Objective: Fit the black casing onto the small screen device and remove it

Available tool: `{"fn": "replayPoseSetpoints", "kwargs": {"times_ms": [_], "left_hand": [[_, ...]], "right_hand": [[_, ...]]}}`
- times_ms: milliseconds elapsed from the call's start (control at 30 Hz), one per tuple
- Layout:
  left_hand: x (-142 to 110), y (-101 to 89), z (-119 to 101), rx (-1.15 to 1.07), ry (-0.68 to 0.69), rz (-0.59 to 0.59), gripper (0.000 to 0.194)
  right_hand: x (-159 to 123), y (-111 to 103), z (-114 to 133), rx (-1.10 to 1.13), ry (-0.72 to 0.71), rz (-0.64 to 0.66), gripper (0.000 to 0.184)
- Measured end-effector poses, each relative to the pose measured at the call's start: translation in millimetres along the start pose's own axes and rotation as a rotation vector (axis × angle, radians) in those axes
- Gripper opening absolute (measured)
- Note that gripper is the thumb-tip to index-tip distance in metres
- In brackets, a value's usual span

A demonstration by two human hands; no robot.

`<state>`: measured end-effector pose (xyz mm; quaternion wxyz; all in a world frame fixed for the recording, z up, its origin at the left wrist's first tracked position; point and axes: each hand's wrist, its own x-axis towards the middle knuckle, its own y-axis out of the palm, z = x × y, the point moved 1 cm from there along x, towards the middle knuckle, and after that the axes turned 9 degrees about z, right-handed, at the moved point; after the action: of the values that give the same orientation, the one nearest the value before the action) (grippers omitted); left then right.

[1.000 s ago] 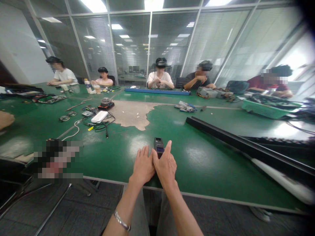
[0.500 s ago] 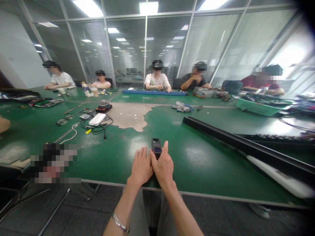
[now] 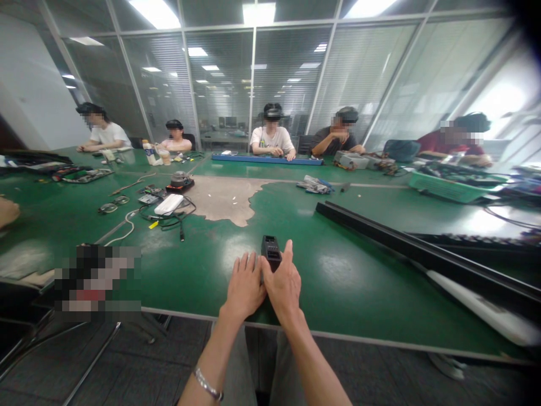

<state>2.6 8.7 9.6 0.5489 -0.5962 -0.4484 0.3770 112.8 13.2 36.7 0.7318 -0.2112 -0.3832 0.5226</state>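
Note:
A small black box-shaped device [image 3: 271,251] with rectangular recesses on its face is at the near side of the green table [image 3: 203,265]. My right hand [image 3: 285,285] is around its near end: the thumb lies over the near left corner, and a finger stretches up along the right side. Its other fingers are hidden. My left hand [image 3: 244,285] lies palm down on the tabletop just left of the device, fingers stretched out, holding nothing. The two hands touch or nearly touch. A silver bracelet [image 3: 207,385] circles the left wrist.
Left of centre are a white power bank [image 3: 169,204] with cables and eyeglasses [image 3: 113,206]. A long black bar [image 3: 401,246] and a white elongated object [image 3: 469,301] lie at right. A green basket [image 3: 448,188] stands beyond. Several people sit across the table.
The bluish panel on the device's face now looks dark. The whole view has shifted slightly; both hands keep nearly the same pose.

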Motion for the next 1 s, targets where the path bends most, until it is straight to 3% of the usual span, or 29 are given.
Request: {"fn": "replayPoseSetpoints", "kwargs": {"times_ms": [367, 633, 1000], "left_hand": [[-2, -2.1, -1, 0.007, -0.024, -0.023, 0.063], [1, 2.5, -1, 0.0, -0.035, -0.038, 0.064], [-1, 1.0, -3, -0.009, -0.032, -0.077, 0.066]], "right_hand": [[3, -8, 3, 0.065, -0.01, -0.024, 0.086], [7, -26, 6, 0.108, -0.038, -0.078, 0.085], [10, -27, -20, 0.034, -0.064, -0.137, 0.081]]}}
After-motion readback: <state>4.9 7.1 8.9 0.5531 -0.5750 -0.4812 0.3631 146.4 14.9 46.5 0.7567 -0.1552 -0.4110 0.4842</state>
